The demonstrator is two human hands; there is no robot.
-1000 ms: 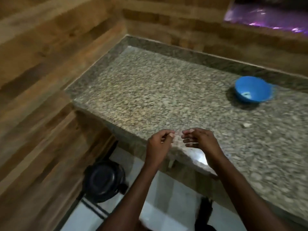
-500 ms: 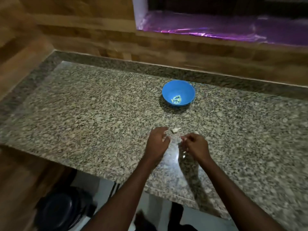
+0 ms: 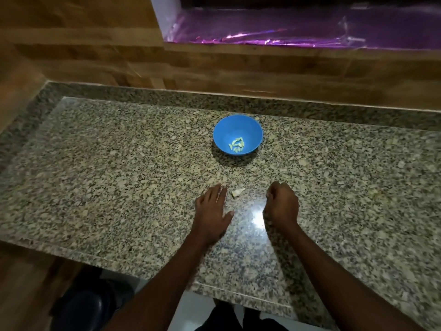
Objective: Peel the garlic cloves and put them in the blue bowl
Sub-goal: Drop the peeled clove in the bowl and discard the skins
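Note:
The blue bowl (image 3: 238, 134) stands on the granite counter (image 3: 119, 187) and holds several pale peeled garlic cloves (image 3: 236, 145). One loose garlic clove (image 3: 238, 192) lies on the stone in front of the bowl, between my hands. My left hand (image 3: 212, 211) lies flat on the counter with straight fingers, its fingertips just left of that clove and not touching it. My right hand (image 3: 281, 204) sits to the clove's right with its fingers curled under. The inside of that fist is hidden, and nothing shows plainly in it.
A wooden wall (image 3: 95, 56) runs behind and to the left of the counter. A ledge with shiny purple film (image 3: 298, 27) is at the back right. A dark round bin (image 3: 90, 304) stands on the floor below the counter's front edge.
My view swung right from the counter's corner to the bowl. My hands came apart; the left one opened flat onto the counter beside the clove, and the right one stayed curled.

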